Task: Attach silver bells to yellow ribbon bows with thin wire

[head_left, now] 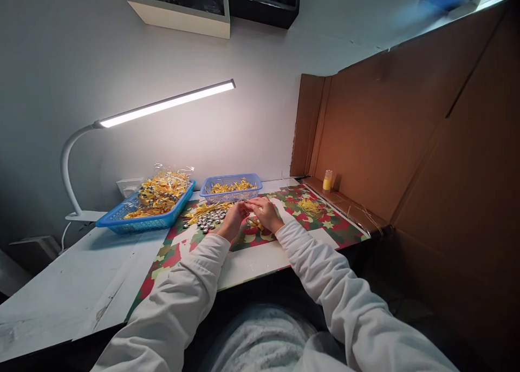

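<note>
My left hand and my right hand meet over the patterned mat, fingertips together. The fingers of both are closed in a pinch; whatever lies between them is too small to make out. Silver round pieces lie in a pile just left of my left hand, with yellow ribbon pieces behind them. Below my right hand a few yellow pieces rest on the mat. Yellow strings lie in a tangle to the right.
A blue basket at the left holds a heaped clear bag of yellow and silver pieces. Behind my hands stands a smaller blue basket. A lit lamp, a small yellow bottle and cardboard walls surround the table.
</note>
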Motion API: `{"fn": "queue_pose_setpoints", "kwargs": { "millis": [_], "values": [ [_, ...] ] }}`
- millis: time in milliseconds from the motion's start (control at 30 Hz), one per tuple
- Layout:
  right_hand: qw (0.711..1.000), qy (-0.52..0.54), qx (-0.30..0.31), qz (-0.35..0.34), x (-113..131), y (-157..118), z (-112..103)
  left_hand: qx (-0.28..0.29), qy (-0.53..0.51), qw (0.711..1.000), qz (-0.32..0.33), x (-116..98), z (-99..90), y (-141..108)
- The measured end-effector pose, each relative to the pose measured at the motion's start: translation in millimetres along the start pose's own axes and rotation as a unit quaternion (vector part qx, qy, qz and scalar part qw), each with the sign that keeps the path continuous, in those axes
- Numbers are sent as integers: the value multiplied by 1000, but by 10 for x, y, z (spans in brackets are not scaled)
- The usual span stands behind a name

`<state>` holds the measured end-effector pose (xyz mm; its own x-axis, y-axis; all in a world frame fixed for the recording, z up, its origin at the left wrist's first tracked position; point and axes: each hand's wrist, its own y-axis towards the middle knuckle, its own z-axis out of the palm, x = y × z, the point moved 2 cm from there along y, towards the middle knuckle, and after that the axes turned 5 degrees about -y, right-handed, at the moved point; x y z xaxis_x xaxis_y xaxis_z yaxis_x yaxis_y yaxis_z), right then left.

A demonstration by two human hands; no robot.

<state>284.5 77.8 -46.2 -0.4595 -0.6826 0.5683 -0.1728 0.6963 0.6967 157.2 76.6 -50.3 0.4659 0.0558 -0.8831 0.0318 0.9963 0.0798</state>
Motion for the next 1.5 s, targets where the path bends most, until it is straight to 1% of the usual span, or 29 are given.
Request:
{"fn": "queue_pose_setpoints", "kwargs": {
  "millis": [100, 167, 300, 367, 500, 667, 733, 833, 933, 1033, 1100, 1233, 1300, 1367, 1500],
  "values": [
    [1000, -2, -4, 3, -26, 3, 25, 16, 32, 999, 7, 7, -15, 6],
    [1000, 4, 8, -1, -40, 10, 39, 32, 53, 998, 4, 16, -20, 4],
    [996, 34, 77, -24, -54, 21, 51, 51, 80, 995, -11, 37, -16, -14],
    [994, 50, 90, -24, -62, 29, 35, 60, 92, 994, -23, 43, -16, -23],
    [994, 86, 69, -3, -82, 65, -55, 58, 97, 993, -30, 8, -47, -23],
    [989, 121, 84, 0, -77, 106, -244, 55, 123, 991, -19, -48, -71, -19],
    [983, 155, 97, 20, -76, 106, -318, 56, 142, 988, -8, -51, -58, -37],
    [967, 220, 106, 76, -82, 98, -398, 59, 165, 984, 19, -50, -29, -81],
    [953, 263, 66, 134, -99, 96, -454, 78, 215, 971, 73, -59, -12, -117],
    [940, 290, 1, 178, -129, 101, -496, 106, 292, 940, 141, -68, -14, -138],
    [927, 312, -39, 204, -157, 104, -513, 129, 337, 917, 170, -70, -16, -154],
    [899, 350, -110, 242, -221, 110, -535, 193, 386, 882, 191, -88, 5, -202],
    [886, 360, -148, 252, -255, 115, -550, 206, 403, 869, 199, -106, 13, -218],
    [879, 359, -179, 259, -285, 121, -567, 211, 415, 860, 209, -119, 15, -223],
    [876, 334, -215, 274, -336, 132, -587, 229, 415, 856, 209, -111, 22, -220]
  ]
}}
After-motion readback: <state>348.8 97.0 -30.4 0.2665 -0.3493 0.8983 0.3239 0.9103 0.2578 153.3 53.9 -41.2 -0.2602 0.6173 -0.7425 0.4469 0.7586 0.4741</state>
